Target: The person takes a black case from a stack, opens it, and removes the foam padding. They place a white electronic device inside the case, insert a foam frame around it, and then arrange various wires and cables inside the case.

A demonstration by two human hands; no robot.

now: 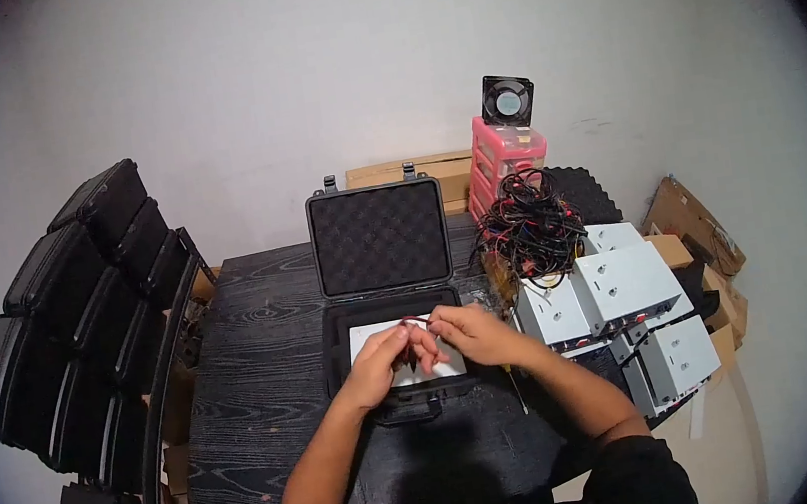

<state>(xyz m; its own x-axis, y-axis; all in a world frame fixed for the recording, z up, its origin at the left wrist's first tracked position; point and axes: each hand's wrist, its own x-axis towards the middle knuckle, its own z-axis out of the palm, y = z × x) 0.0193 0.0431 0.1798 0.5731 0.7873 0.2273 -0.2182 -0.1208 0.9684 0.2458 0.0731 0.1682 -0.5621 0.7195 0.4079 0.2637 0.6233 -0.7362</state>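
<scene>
An open black hard case (385,292) with egg-crate foam in its raised lid stands on the dark wood-grain table (257,371). In its lower half lies a white box (362,338), partly covered by my hands. Above the box, my left hand (380,363) has its fingers closed on a thin dark red cable (416,319). My right hand (471,333) pinches the same cable close beside it. Part of the cable hangs between the hands, and its ends are hidden by the fingers.
Black cases (90,321) are stacked at the left. On the right are tangled cables (531,226), several white metal boxes (629,283), a pink drawer unit (509,144) with a fan (508,101) on top, and cardboard (678,218). A thin tool lies right of the case.
</scene>
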